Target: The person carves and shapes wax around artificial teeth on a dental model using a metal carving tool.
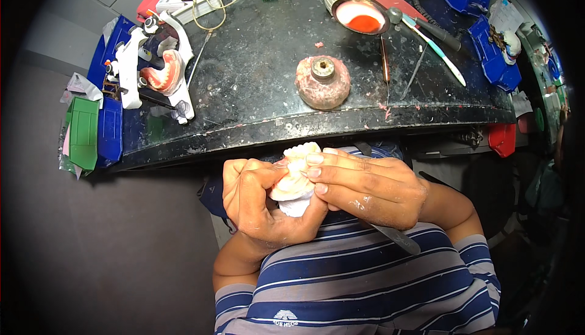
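Observation:
In front of my torso, just off the bench's front edge, I hold a pale dental cast (291,184) with a row of teeth along its far side and a white base below. My left hand (253,201) is closed around its left side and base, thumb and finger pressed near the top. My right hand (375,189) is closed on a slim tool, probably a wax knife, whose grey handle (396,239) sticks out below the palm. Its fingertips also touch the cast's right side. The working end of the tool is mostly hidden by my fingers.
A wax-smeared round burner (323,88) stands on the black bench (256,73). Behind it are a pan of red melted wax (364,21) and a toothbrush (440,53). At left, a white articulator (129,70) stands by a pink denture (164,76). Blue bins (109,131) flank the bench.

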Demonstrator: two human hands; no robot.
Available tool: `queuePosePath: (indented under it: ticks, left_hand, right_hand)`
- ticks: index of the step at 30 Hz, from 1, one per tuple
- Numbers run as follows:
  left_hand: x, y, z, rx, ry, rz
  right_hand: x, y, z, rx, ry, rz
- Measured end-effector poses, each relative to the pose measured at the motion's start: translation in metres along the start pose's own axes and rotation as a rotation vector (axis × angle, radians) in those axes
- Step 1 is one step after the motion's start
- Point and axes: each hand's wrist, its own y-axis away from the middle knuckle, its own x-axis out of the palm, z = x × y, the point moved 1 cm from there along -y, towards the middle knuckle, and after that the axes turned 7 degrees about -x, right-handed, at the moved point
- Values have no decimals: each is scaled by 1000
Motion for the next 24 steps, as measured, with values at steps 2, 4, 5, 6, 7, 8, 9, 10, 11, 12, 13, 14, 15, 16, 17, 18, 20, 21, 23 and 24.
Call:
queuePosePath:
  ticks: [2,4,5,6,7,8,9,10,11,12,13,14,15,16,17,18,20,21,23,24]
  left_hand:
    - [-2,0,-1,-4,11,25]
    - [-2,0,-1,-8,22,50]
    - [-1,0,-1,-10,15,28]
    - [0,-1,0,-12,8,7]
    - [0,0,0,-12,8,7]
    - [0,0,0,-16,5,10]
    - [0,0,0,-20,1,12]
    - [0,0,0,-19,2,12]
    - [1,0,0,-15,2,6]
    - [1,0,1,-10,3,1]
    - [2,0,1,-10,3,1]
    - [3,-1,1,4,-4,-3]
    - [3,-1,1,18,-10,-7]
    - [3,-2,1,18,-9,-7]
    - [3,-3,0,49,-46,-11]
    - [3,-3,-1,80,-82,-15]
    - [1,-1,-1,69,-80,3]
    - [0,0,-1,58,-76,21]
    - [0,-1,1,71,-62,14]
    - [0,-1,2,84,-48,6]
  right_hand:
    - [0,0,0,7,1,2]
    - [0,0,0,15,-7,5]
    - [0,0,0,14,-7,6]
    - [0,0,0,11,0,7]
    - [0,0,0,8,8,9]
    - [0,1,-1,8,9,8]
    - [2,1,-1,0,27,1]
    - [2,2,-1,-8,45,-6]
    - [3,3,-1,-8,46,-6]
    - [3,3,-1,-13,52,-9]
    - [4,4,-2,-18,57,-12]
    - [5,3,-3,-18,57,-13]
    - [7,0,-5,-34,71,-56]
    - [8,-1,-5,-51,85,-97]
    - [6,0,-4,-50,85,-97]
    - [2,4,-3,41,35,-55]
    - [-5,5,-3,130,-18,-14]
    - [-9,2,-4,137,-1,-43]
    - [-15,3,-6,152,-18,-120]
    - [-16,4,-7,150,-57,-162]
